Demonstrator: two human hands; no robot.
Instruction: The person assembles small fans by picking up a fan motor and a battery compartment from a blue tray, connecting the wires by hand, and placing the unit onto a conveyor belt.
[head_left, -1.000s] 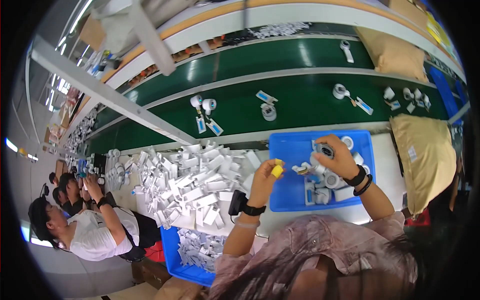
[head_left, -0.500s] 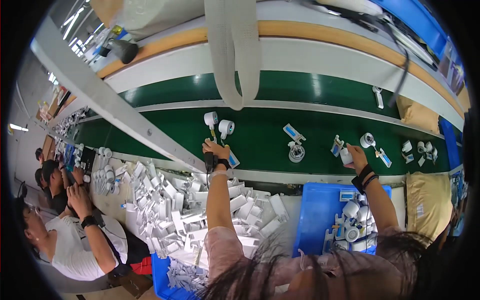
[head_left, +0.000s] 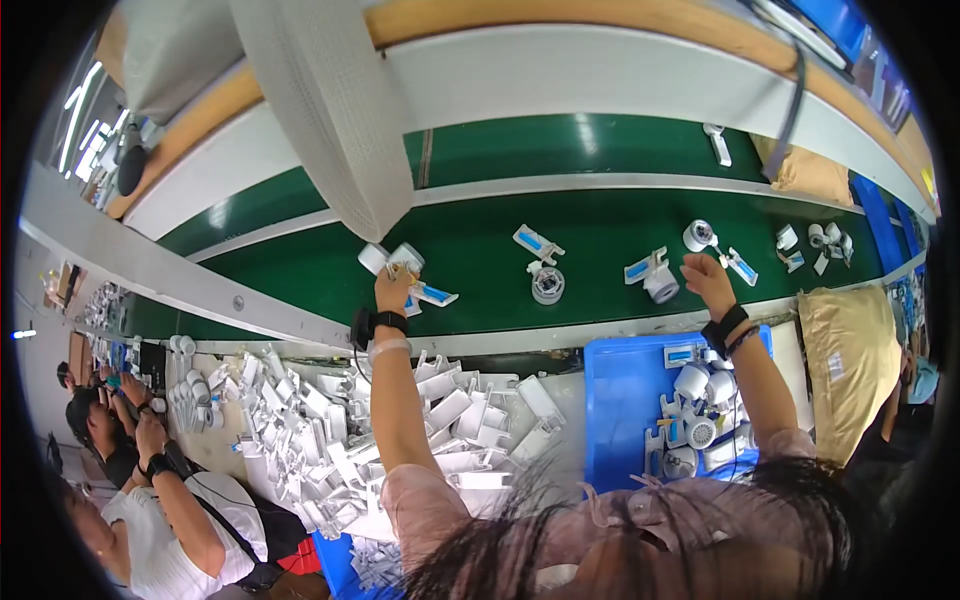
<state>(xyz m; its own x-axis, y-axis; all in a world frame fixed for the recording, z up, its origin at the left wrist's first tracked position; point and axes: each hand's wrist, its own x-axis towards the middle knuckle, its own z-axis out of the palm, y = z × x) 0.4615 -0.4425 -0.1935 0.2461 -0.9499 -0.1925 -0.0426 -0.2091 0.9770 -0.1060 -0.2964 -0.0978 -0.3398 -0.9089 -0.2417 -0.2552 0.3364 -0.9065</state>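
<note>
On the green belt (head_left: pixel 460 285), my left hand (head_left: pixel 393 287) closes over white round-headed parts (head_left: pixel 404 256) at the belt's left part. Two white heads stick out beyond my fingers; what lies inside the grip is partly hidden. A blue-and-white strip piece (head_left: pixel 436 295) lies by its right side. My right hand (head_left: pixel 708 282) hovers over the belt with fingers curled in, and nothing shows in it. Just left of it rests a white cylinder part (head_left: pixel 661 284) with a blue-striped piece (head_left: pixel 637 271) attached or touching. Beyond its fingers sits another round-headed part (head_left: pixel 699 235).
A heap of white plastic shells (head_left: pixel 330 430) covers the bench at left. A blue bin (head_left: pixel 625 400) holds round-headed parts. More assemblies (head_left: pixel 546 285) lie along the belt. A slanting white beam (head_left: pixel 180 275) and a hanging pale strap (head_left: pixel 330 110) cross the space. A co-worker (head_left: pixel 180 510) sits at left.
My view has shifted right. My right hand has let go of the white cylinder, which now lies on the belt, and moved away to its right. My left hand has stayed at the round-headed parts.
</note>
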